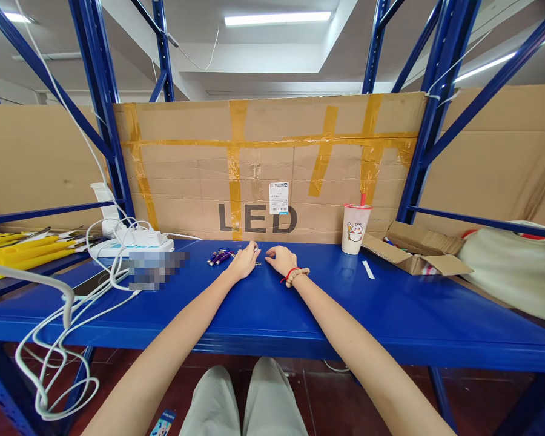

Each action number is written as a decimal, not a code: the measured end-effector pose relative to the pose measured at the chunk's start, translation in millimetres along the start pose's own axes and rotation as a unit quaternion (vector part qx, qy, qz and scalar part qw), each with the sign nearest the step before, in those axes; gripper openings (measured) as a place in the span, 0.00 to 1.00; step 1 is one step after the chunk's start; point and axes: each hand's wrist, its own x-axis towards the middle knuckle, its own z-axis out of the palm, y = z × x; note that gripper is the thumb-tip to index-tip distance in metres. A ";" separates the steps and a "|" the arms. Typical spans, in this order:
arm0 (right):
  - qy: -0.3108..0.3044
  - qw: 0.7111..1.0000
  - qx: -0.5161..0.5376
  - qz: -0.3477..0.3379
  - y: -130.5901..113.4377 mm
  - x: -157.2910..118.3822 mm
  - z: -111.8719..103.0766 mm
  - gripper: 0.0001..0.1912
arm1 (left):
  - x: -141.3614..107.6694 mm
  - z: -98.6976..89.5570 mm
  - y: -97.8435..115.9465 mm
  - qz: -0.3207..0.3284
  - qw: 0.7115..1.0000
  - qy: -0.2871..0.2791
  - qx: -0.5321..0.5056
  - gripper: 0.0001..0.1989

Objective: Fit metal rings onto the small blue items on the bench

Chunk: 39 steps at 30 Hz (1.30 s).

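A pile of shiny purple pieces [220, 257] (too small to identify) lies on the blue metal tabletop [267, 309], just left of the left hand [246, 261], whose fingers bend together; whether they grip anything, I cannot tell. The right hand [281, 260], wearing 2 bracelets [297, 275], red cord and beige beads, curls nearby, its grip unclear.

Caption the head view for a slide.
Left hand beside small purple items, right hand close by, at a blue worktop with a lidded cup.
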 end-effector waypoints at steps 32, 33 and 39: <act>-0.052 0.998 -0.026 0.003 -1.0 -0.6 -3.6 0.10 | 16.8 -19.5 -21.8 -0.097 0.960 0.092 -0.245 0.11; -0.052 0.998 -0.026 0.003 -0.8 -0.3 -3.2 0.10 | 17.7 -21.0 -23.9 -0.111 0.954 0.080 -0.268 0.12; -0.054 0.998 -0.025 0.004 -0.2 0.8 -2.1 0.10 | 15.7 -36.2 -30.8 -0.180 0.910 -0.015 -0.373 0.21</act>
